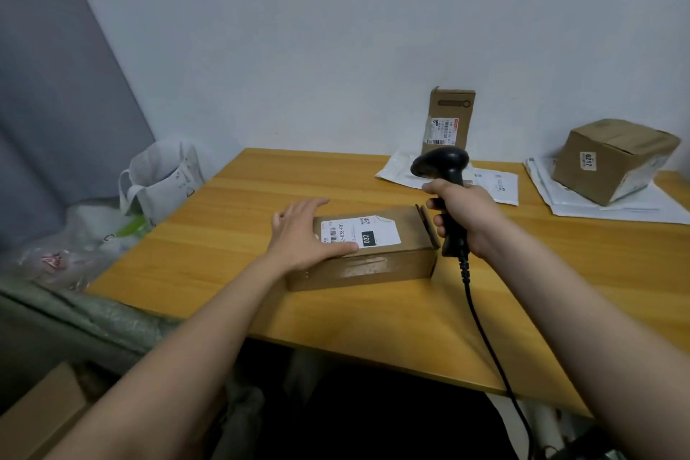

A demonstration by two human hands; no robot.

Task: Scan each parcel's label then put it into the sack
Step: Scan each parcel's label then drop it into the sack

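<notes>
"032" on flat parcel's label [360, 232]; "6217" on far box [612, 159].

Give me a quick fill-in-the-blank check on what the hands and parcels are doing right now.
1. The right hand grips a black ____ by its handle.
2. The left hand rests flat on the flat brown box, whose white label carries the number ____ on a black patch.
3. The tilted carton at the far right carries the number ____.
4. The tall narrow box stands upright against the ____.

Missing words: scanner; 032; 6217; wall
</notes>
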